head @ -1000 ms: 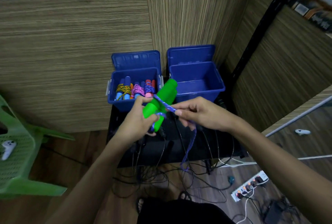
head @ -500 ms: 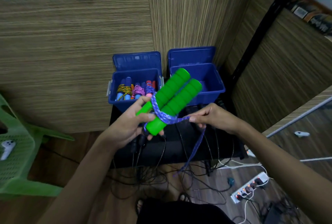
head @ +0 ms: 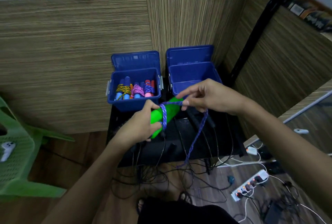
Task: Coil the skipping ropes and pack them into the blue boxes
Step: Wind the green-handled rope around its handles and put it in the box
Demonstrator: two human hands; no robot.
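I see my left hand (head: pixel 142 126) curled round the two green handles (head: pixel 164 114), smooth foam-like cylinders lying side by side and tilted up toward the right. The braided purple rope (head: pixel 196 136) crosses them in a few turns, then runs to my right hand (head: pixel 208 97), whose thumb and fingers (head: pixel 185 102) pinch it just beside the handles' upper end; the loose length hangs down to the tangle of black cables (head: pixel 161 175) on the floor. Behind sit two glossy blue plastic boxes, lids tipped back: the left box (head: pixel 133 102) holds coiled ropes with bright handles, the right box (head: pixel 195 81) shows only its bare inside. Half a second ago the handles pointed higher, in front of the right box; now they lie lower and my right hand has risen above them.
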